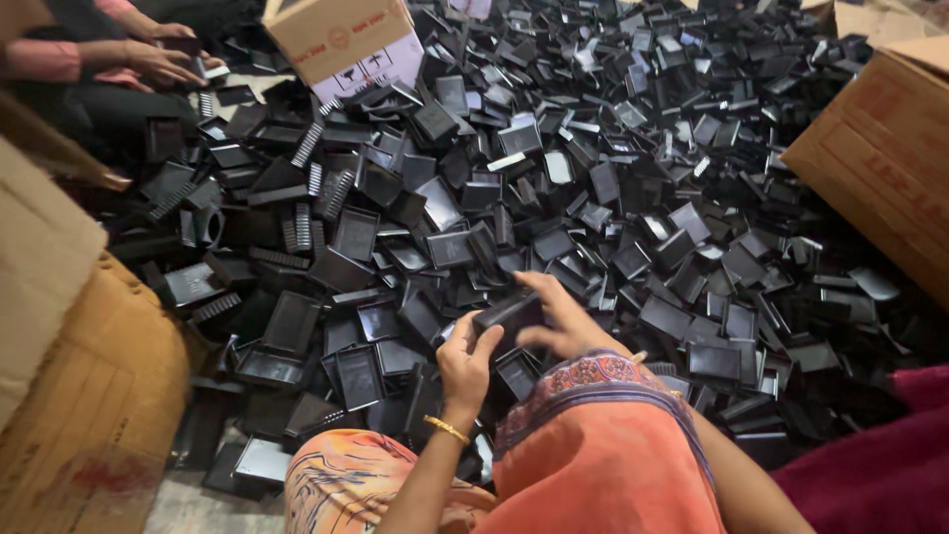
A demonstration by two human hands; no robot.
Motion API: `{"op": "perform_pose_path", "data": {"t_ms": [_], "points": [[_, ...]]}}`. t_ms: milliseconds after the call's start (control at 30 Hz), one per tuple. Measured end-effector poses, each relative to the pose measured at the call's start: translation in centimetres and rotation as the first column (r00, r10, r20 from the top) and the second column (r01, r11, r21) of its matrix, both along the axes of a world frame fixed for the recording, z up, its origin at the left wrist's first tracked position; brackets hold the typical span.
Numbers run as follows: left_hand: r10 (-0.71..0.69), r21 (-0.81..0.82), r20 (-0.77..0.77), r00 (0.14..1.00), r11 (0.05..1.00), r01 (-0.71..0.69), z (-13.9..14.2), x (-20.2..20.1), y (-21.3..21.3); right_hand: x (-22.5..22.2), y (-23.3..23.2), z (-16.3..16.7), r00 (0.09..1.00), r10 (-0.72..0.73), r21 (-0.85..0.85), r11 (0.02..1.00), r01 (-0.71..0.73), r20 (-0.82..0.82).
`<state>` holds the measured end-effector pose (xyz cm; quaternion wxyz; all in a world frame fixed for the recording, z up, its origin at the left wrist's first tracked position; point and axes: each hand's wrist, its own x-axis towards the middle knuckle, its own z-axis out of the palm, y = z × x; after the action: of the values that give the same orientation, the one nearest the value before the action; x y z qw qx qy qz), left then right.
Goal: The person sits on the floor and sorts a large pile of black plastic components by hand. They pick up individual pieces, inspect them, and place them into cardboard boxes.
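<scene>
A small black plastic box [506,313] sits between both my hands, just above my lap. My left hand [467,358], with a gold bangle at the wrist, grips its near left end. My right hand [560,318] wraps around its right side, fingers curled over the top. Under and beyond them spreads a large heap of black plastic trays and lids [554,178] covering the floor. My orange patterned garment [593,445] fills the bottom middle of the view.
A cardboard box [341,40] stands at the far left of the heap, another cardboard box [885,148] at the right. Brown cardboard [79,396] lies at my left. Another person's hands [163,59] work at the top left. Dark red cloth [880,465] lies at the bottom right.
</scene>
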<state>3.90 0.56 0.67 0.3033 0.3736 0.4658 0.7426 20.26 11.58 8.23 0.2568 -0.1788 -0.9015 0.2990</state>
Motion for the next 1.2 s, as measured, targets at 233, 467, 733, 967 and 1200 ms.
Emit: {"op": "perform_pose_path", "data": {"t_ms": [233,467,733,967,1200], "points": [[-0.239,0.177,0.211,0.948,0.963,0.204,-1.5,-0.4,0.5,-2.5,-1.5,0.3,0.977,0.056,0.132,0.988,-0.085,0.207],[-0.367,0.068,0.012,0.930,0.928,0.366,-1.2,-2.6,-0.3,-2.8,-0.6,-1.0,0.987,0.096,-0.546,0.824,-0.153,-0.132],[-0.460,0.256,0.246,0.853,0.880,0.400,-2.0,-3.9,-0.7,-2.9,-0.2,-1.1,0.981,0.024,-0.695,0.702,-0.155,-0.195],[-0.364,0.107,0.169,0.916,0.931,0.350,-2.6,-4.6,-0.6,-4.0,0.1,-0.3,0.982,0.172,-0.567,0.802,-0.185,-0.078],[-0.387,0.088,0.089,0.918,0.921,0.380,-3.5,-4.7,0.5,-4.2,-0.5,-0.7,0.996,0.024,-0.694,0.716,-0.078,-0.087]]}}
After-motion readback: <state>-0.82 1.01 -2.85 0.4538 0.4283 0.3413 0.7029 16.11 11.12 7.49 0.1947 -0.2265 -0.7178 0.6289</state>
